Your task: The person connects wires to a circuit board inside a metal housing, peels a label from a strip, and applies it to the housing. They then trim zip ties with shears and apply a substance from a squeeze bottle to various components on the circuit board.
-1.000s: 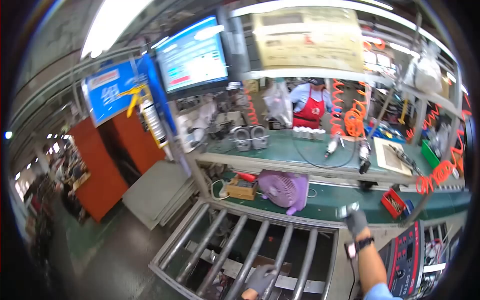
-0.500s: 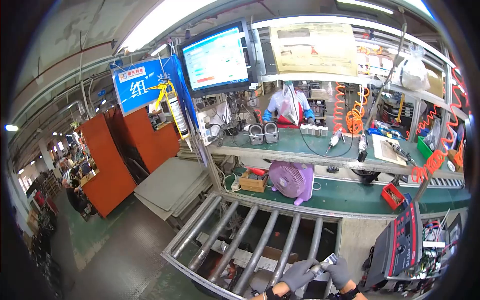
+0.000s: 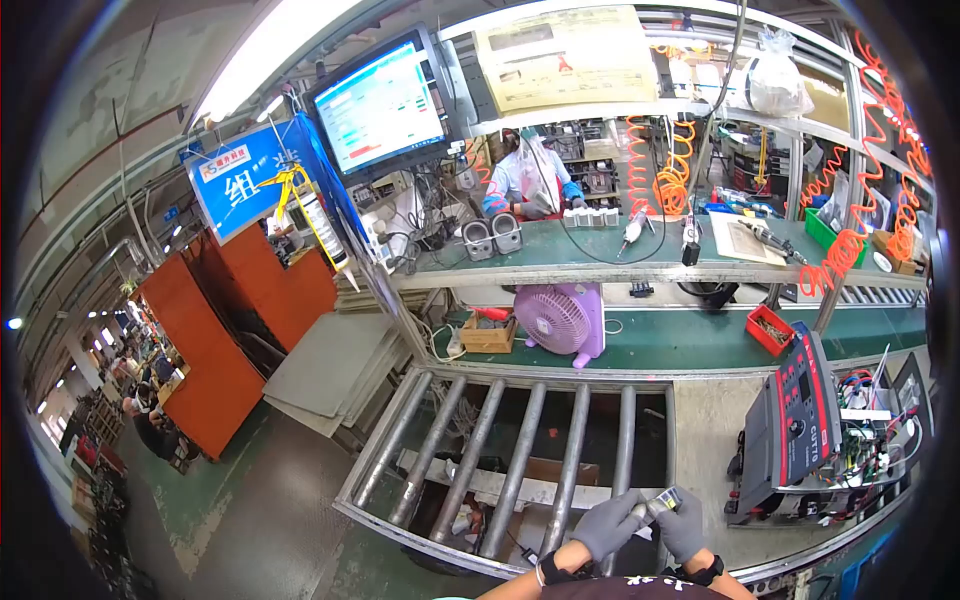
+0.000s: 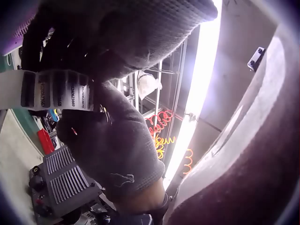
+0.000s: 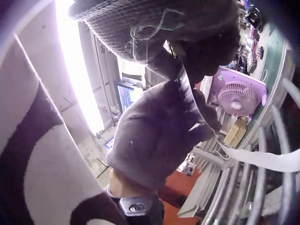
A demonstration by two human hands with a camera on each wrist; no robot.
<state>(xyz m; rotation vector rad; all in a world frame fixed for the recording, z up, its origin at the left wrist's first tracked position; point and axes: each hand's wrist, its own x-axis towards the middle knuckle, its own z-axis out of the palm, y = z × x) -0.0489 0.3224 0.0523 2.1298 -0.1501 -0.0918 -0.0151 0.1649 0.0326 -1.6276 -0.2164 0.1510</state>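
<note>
Both grey-gloved hands meet above the right end of the roller frame in the head view. A strip of printed labels [image 3: 663, 500] lies between them. The left hand [image 3: 605, 527] pinches it from one side, the right hand [image 3: 682, 528] from the other. In the left wrist view, the label strip [image 4: 56, 90] runs out to the left with dark printed bands, passing between the two gloves. White backing [image 5: 262, 158] trails to the right in the right wrist view, while the left hand's fingers [image 5: 199, 112] curl by the strip; some fingertips are hidden.
Steel rollers [image 3: 515, 470] are left of the hands; an opened CUT70 machine [image 3: 800, 420] stands to the right. Behind are a purple fan [image 3: 560, 322], a red bin [image 3: 769, 330] and a green bench [image 3: 660, 352]. Across the upper shelf [image 3: 560, 240] a person works.
The right hand, earlier stretched over the green bench with the strip, came back to the left hand, which left the rollers. Both now hold the strip. The head view has shifted.
</note>
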